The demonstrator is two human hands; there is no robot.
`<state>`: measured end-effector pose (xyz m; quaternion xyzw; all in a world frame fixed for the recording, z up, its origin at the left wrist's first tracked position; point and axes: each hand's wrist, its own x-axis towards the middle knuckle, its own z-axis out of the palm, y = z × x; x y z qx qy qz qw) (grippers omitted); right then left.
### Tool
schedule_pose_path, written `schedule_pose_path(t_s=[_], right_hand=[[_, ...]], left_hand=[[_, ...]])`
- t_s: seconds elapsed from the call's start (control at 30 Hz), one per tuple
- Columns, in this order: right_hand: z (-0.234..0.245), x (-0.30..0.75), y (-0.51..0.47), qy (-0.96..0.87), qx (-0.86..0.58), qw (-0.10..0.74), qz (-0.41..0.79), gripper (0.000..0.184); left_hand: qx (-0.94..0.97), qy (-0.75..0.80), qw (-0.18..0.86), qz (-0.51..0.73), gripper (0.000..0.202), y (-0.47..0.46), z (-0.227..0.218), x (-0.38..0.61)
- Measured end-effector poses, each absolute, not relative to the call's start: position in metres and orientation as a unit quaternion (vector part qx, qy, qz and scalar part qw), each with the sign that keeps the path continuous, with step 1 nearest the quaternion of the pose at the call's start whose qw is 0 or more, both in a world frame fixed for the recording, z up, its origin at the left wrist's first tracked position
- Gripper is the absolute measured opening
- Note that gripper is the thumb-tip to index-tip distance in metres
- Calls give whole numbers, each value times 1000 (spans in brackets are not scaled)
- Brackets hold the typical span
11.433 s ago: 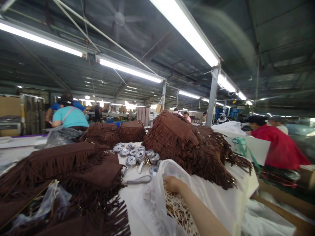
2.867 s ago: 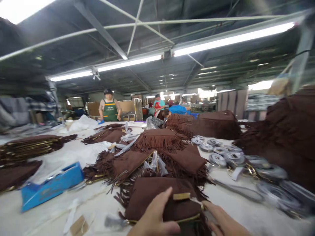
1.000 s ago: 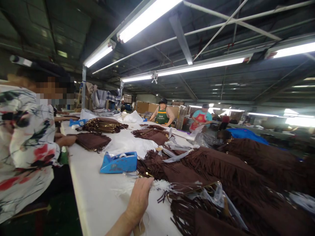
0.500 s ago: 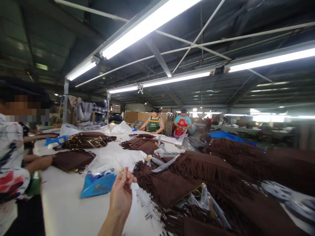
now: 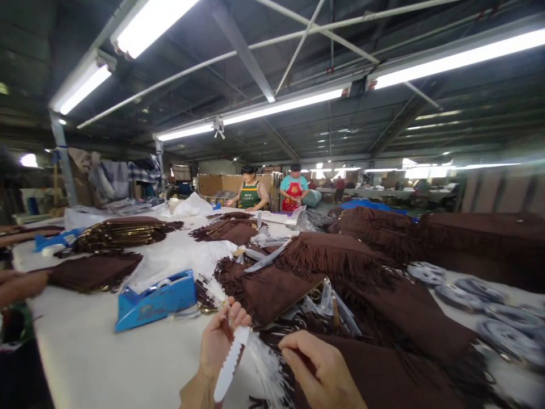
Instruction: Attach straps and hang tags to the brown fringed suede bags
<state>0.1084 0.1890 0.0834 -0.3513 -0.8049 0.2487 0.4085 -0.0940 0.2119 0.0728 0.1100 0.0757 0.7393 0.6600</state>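
My left hand (image 5: 223, 335) is closed round a bundle of thin white plastic strands (image 5: 266, 363), whose frayed ends stick out above and below the fist. A white strip with a notched edge (image 5: 231, 363) hangs at the same hand, across the palm side. To the right, my right hand (image 5: 321, 366) has its fingers curled, with thumb and forefinger tips close together; anything thin between them is too small to make out. Under and beyond it lie brown fringed bags (image 5: 289, 307) with gold-coloured metal trim. A blue tape dispenser (image 5: 157, 301) stands left of my left hand.
Stacked brown bags (image 5: 123, 233) and a co-worker's hand (image 5: 23, 287) are on the left of the white table (image 5: 80, 335). Coiled grey straps (image 5: 508, 341) lie at right. Two people in aprons (image 5: 250, 193) stand across the table.
My view has turned right and downward. My right hand has come into view. More of the strand bundle and the notched strip now show at my left hand.
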Motion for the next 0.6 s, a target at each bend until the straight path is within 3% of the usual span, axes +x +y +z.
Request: schedule_pose_path(t_s=[0.17, 0.33, 0.6], right_hand=[[71, 78, 198, -823, -385, 385, 164, 12], [62, 65, 206, -842, -403, 347, 90, 17], [33, 93, 220, -873, -337, 276, -221, 24]], left_hand=[[116, 72, 676, 724, 5, 215, 65, -87], [118, 66, 682, 718, 6, 216, 63, -85], [114, 173, 620, 757, 13, 225, 59, -106]])
